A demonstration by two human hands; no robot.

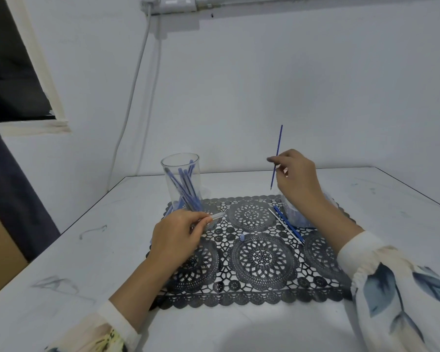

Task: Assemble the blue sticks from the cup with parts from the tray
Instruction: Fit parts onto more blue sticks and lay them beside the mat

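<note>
Head view: right hand (297, 174) pinches blue stick (278, 146), raised over mat (262, 260) far edge. Left hand (175, 232) grips clear barrel (217, 215) at mat's far-left corner by cup (181, 181). Not yet joined. Cup holds several more; likely much left.

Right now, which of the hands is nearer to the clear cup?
Left. The left hand is just in front of the clear cup, gripping a clear tube; the right hand is raised well off to its right, pinching a thin blue stick.
</note>
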